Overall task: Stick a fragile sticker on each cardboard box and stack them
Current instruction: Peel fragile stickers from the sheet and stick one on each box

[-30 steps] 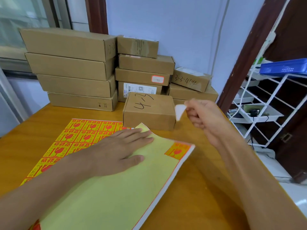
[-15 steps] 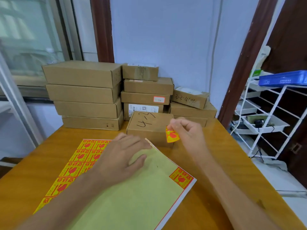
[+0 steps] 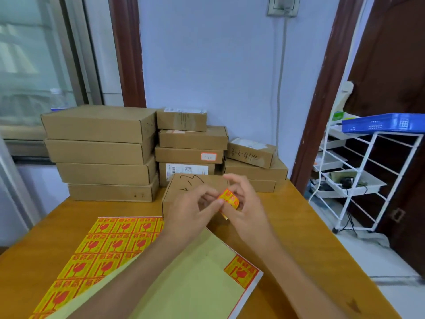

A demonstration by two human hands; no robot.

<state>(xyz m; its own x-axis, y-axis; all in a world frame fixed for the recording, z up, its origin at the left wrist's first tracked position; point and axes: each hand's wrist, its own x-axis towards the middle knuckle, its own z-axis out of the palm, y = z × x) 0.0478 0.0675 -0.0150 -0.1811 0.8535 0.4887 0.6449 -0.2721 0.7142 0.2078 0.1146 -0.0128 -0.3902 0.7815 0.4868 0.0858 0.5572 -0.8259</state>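
A small cardboard box (image 3: 181, 192) with black handwriting on its lid stands on the wooden table (image 3: 305, 245), in front of the stacked boxes. Just over its near right part, my left hand (image 3: 190, 211) and my right hand (image 3: 247, 210) both pinch one curled yellow-and-red fragile sticker (image 3: 230, 198). Below my arms lies a sticker sheet (image 3: 110, 247) with several fragile stickers, partly covered by a mostly bare yellow-green backing sheet (image 3: 190, 279) that keeps one sticker at its right corner.
Stacks of cardboard boxes (image 3: 103, 153) stand along the wall at the table's far edge. A white wire rack (image 3: 358, 180) with a blue tray (image 3: 386, 123) on top stands to the right, past the table's edge. A window lies to the left.
My left hand has lifted off the backing sheet and joined my right hand on the sticker. The sticker now sits over the small box, and the view has tilted upward.
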